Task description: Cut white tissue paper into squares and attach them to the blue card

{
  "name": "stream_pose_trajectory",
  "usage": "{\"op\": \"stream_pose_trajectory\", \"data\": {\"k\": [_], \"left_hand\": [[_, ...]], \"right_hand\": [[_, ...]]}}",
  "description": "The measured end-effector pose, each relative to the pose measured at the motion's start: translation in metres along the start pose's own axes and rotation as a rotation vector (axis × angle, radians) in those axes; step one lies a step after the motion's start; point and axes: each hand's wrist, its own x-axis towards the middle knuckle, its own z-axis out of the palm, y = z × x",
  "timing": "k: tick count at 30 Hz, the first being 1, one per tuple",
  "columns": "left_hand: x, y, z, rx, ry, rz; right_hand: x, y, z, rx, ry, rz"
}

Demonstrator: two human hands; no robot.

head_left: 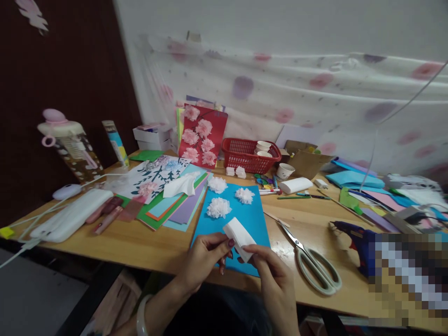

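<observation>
Left hand [207, 254] and right hand [275, 273] both pinch the folded white paper [238, 233] over the blue card [254, 217], nearer than three white flowers [219, 208]; looks mid-fold, so next move likely calls for lined-up edges and firm creasing.

The folded strip [238, 232] looks matt paper, the scissor blades [290, 234] shiny metal, the tabletop [280, 252] glossy wood.

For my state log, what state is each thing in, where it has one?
White paper strip: folded, held
Left hand: pinching the strip
Right hand: pinching the strip
White paper flowers: three, fluffed open
Blue sheet: flat
Scissors: lying flat, blades closed
Glue gun: lying down, power unclear
Red basket: upright, holding paper cups
Drink bottle: upright, capped
</observation>
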Motion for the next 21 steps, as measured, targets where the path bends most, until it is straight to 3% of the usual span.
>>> {"op": "stream_pose_trajectory", "data": {"k": [7, 15, 21], "left_hand": [[0.000, 0.001, -0.003, -0.088, -0.052, -0.061], [-0.001, 0.005, -0.004, -0.217, -0.103, -0.066], [-0.004, 0.006, -0.007, -0.227, -0.057, -0.047]], "right_hand": [[-0.001, -0.009, -0.001, 0.047, -0.095, -0.037], [0.000, -0.004, -0.009, -0.159, -0.150, -0.225], [0.000, -0.005, -0.010, -0.183, -0.210, -0.277]]}}
